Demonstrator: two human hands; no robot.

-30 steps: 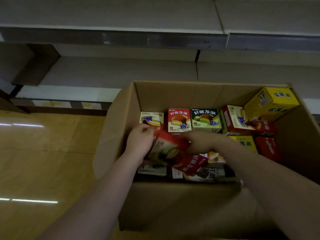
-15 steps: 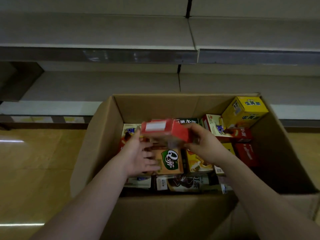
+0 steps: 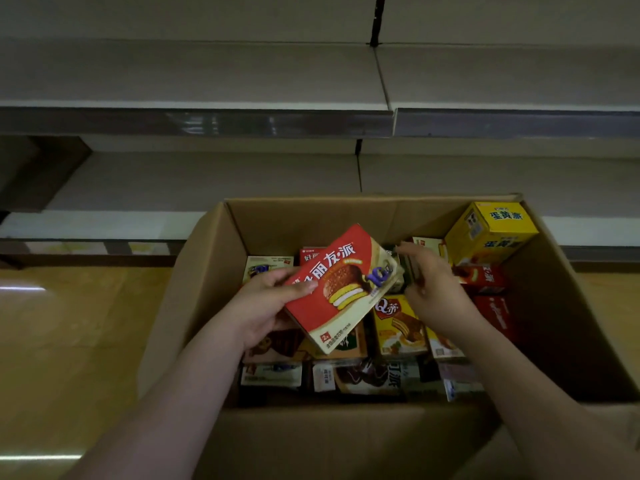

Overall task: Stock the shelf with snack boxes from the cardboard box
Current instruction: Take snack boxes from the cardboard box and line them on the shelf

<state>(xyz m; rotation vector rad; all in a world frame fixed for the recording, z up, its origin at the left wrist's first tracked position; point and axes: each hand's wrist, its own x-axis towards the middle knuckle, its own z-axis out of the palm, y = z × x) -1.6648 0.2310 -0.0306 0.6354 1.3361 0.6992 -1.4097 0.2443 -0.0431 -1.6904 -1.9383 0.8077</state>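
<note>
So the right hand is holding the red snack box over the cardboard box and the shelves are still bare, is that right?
Not quite. The head view shows the left hand holding the red snack box over the cardboard box; the right hand is open beside it. The shelves are bare.

Cardboard box (image 3: 207,289): plain brown corrugated board, matt, I see no print on its walls. Red snack box (image 3: 343,289) above it: printed paperboard with a slight sheen. Yellow snack box (image 3: 491,233) at its far right corner: the same coated card. Shelf (image 3: 194,74) behind it: smooth, matt, pale; glossy front strip. Floor (image 3: 69,341) left of it: polished, wood-toned, reflecting lights.
</note>
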